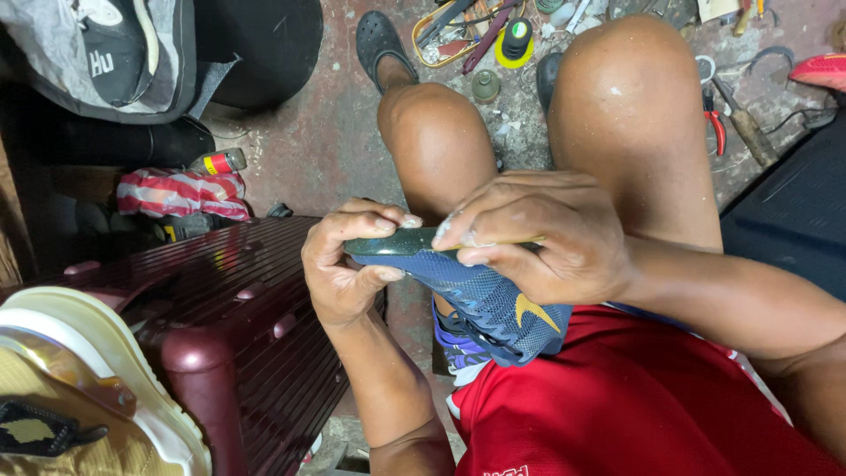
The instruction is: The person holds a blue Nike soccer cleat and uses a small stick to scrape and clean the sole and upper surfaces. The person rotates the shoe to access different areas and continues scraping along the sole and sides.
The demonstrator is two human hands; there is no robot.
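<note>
Shoe (489,304), centre: blue knit, gold mark, dark green sole. Shorts (634,397), lower right: red. Suitcase (247,308), lower left: maroon, ribbed. Cloth (181,192), left: red-white striped.

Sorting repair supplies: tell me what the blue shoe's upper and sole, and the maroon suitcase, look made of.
Blue shoe upper: likely knit or mesh fabric, matte, with a fine woven texture. Its sole: dark, smooth, slightly glossy, probably rubber or plastic. Maroon suitcase: ribbed hard shell, glossy, apparently plastic.

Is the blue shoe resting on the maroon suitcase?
No: both hands, left hand and right hand, hold the shoe above the lap, apart from the suitcase.
</note>
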